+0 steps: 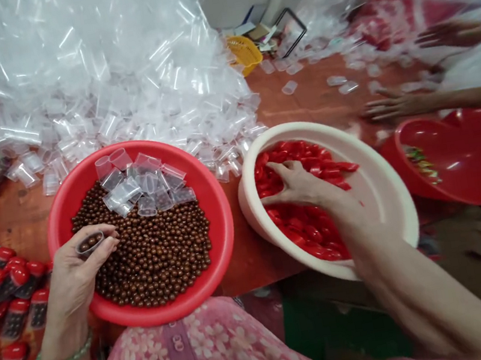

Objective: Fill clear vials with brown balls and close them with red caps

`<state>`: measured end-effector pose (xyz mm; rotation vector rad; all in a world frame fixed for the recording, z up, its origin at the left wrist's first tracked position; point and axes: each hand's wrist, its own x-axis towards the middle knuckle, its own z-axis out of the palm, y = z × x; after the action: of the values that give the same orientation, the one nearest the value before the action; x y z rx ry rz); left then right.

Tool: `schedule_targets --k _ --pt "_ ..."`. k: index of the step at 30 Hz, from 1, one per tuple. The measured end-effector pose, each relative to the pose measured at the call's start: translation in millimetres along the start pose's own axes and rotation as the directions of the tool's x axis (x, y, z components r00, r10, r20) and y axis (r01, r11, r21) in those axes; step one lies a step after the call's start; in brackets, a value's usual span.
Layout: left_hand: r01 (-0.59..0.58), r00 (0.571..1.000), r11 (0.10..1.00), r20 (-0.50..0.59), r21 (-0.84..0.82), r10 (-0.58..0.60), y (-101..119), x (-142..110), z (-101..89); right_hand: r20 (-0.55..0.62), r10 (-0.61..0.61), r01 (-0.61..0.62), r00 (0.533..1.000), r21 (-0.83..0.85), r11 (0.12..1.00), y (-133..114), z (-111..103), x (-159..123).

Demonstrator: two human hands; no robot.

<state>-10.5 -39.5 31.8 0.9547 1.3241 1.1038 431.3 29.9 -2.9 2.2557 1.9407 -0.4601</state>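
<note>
The left hand is closed around a clear plastic tube, gripping it between the thumb and bent fingers with its oval mouth facing up; brown balls show inside. This hand is at the left side of a red basin, over the edge of the brown balls that fill it. Several clear tubes without caps lie in a loose cluster on top of the balls, toward the far side of the basin and beyond the left hand's fingertips.

The right hand reaches into a cream basin just beside the red one. Its thumb and fingers are spread and bent down among red caps, with caps on both sides of it; the fingertips are partly hidden, so I cannot tell whether it grips one.

Both basins stand on an orange-brown worktop. Left of the left hand, filled tubes with red caps lie piled together. Behind the red basin rises a large heap of clear tubes, with a yellow basket by its right edge. At far right, a co-worker's hands extend over the worktop, near a red bowl.
</note>
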Motion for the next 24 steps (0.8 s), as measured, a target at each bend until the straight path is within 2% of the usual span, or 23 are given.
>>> schedule_targets --k 4,10,16,24 --pt "-0.012 1.0 1.0 -0.023 -0.004 0.012 2 -1 2.0 0.019 -0.019 0.019 1.0 0.009 1.0 0 14 -3" --pt "-0.059 0.998 0.998 -0.019 -0.009 0.059 6 2 6.1 -0.031 -0.033 0.035 0.999 0.05 0.998 4 24 -10" --pt "-0.14 0.99 0.988 -0.021 -0.058 0.139 7 4 9.9 -0.007 -0.032 0.033 0.999 0.106 0.994 8 32 -10" --pt "-0.061 0.998 0.998 -0.034 -0.002 0.061 13 2 9.9 0.012 -0.099 0.095 0.995 0.192 0.977 -1 23 2"
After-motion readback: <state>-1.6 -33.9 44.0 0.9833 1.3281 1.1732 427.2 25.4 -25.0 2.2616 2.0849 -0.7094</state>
